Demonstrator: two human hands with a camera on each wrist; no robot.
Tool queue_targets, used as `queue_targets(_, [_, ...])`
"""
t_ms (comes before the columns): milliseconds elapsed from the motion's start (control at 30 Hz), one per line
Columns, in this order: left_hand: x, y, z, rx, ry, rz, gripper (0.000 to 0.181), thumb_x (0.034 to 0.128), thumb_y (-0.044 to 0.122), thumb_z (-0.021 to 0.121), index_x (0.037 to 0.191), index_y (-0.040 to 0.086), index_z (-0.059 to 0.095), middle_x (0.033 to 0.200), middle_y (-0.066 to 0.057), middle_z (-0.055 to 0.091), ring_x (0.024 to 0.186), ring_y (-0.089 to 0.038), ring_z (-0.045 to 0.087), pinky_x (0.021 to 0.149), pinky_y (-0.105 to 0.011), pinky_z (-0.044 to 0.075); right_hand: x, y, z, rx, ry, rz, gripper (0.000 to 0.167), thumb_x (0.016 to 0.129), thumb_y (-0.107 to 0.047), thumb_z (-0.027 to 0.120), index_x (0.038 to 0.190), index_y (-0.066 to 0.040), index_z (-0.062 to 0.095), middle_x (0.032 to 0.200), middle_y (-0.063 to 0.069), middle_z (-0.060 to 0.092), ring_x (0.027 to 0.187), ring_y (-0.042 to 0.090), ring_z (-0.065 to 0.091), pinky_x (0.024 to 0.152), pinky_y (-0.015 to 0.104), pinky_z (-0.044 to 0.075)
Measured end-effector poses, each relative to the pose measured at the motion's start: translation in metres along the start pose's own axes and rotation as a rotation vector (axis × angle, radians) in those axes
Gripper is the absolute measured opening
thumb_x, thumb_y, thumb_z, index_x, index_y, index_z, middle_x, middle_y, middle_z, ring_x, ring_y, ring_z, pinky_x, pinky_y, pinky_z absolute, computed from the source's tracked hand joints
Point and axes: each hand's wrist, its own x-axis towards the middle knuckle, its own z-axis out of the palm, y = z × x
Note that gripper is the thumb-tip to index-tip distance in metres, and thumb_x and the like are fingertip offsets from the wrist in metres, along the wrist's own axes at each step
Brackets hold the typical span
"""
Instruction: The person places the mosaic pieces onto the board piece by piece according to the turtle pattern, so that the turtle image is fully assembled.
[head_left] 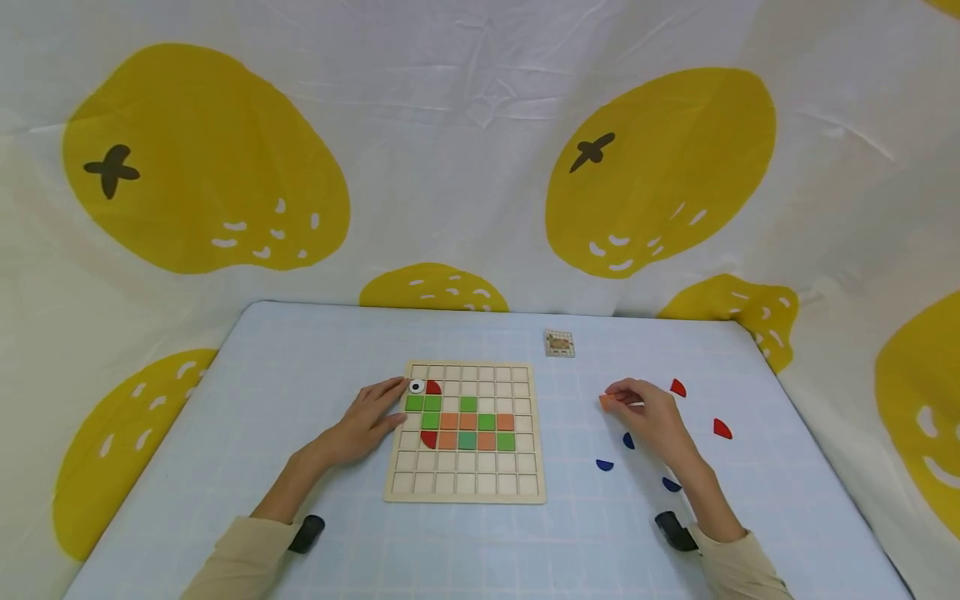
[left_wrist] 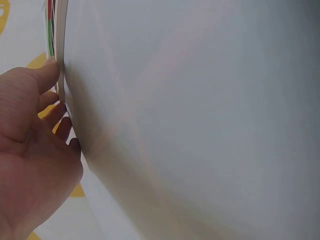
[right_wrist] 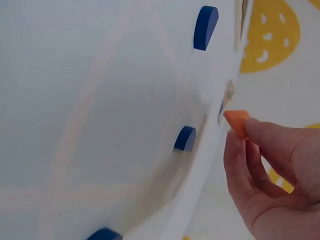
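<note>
Nearest the camera, on the near side of a pale wooden gridded board, two beige fabric sleeves, each with a black wrist device at the cuff. Underneath, a pale blue, faintly checked worktop.

Left hand at the board's left edge, fingers loosely extended and touching it, apparently steadying rather than gripping. Right hand to the right of the board, well apart from the left, thumb and fingers pinching a small flat orange block, outline partly covered.

On the board, green square tiles, orange square tiles, one teal square tile, red quarter-round tiles and a white disc with a black centre. Loose to its right, two red wedge pieces and three dark blue half-round pieces. Beyond its far right corner, a small printed card, too small to read.

Step in hand, by judgement: placing the orange block, gripped but not yet set. Next, probably: carry leftward over the board, square up with a bare cell, lower flat without nudging neighbours.
</note>
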Motion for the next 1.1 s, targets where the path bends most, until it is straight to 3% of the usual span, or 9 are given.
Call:
queue_targets(267, [0.000,0.000,0.001,0.000,0.002,0.001,0.062,0.1067,0.019,0.058,0.159,0.000,0.033,0.163,-0.023,0.030,0.145,-0.046,0.027,0.114,-0.066,0.031,0.012,-0.018,0.019,0.016,0.010,-0.046,0.018,0.093,-0.010,0.077,0.109,-0.003,0.074,0.098,0.008,0.071,0.090,0.023,0.064,0.079,0.018,0.054])
queue_targets(700, [0.000,-0.002,0.002,-0.009,0.005,0.000,0.061,0.1069,0.019,0.058,0.160,0.001,0.032,0.164,-0.022,0.029,0.146,-0.045,0.026,0.114,-0.066,0.030,0.028,-0.044,0.045,0.129,-0.025,-0.099,0.016,0.092,-0.006,0.078,0.106,-0.001,0.073,0.097,0.009,0.071,0.091,0.024,0.066,0.082,0.035,0.060])
queue_targets(1100, [0.000,0.000,0.002,-0.007,0.002,-0.011,0.062,0.1068,0.019,0.058,0.160,0.001,0.032,0.164,-0.021,0.029,0.146,-0.045,0.026,0.115,-0.066,0.030,0.037,-0.067,0.072,0.201,-0.070,-0.131,0.011,0.092,-0.004,0.077,0.102,-0.001,0.072,0.098,0.009,0.072,0.092,0.024,0.069,0.082,0.035,0.059])
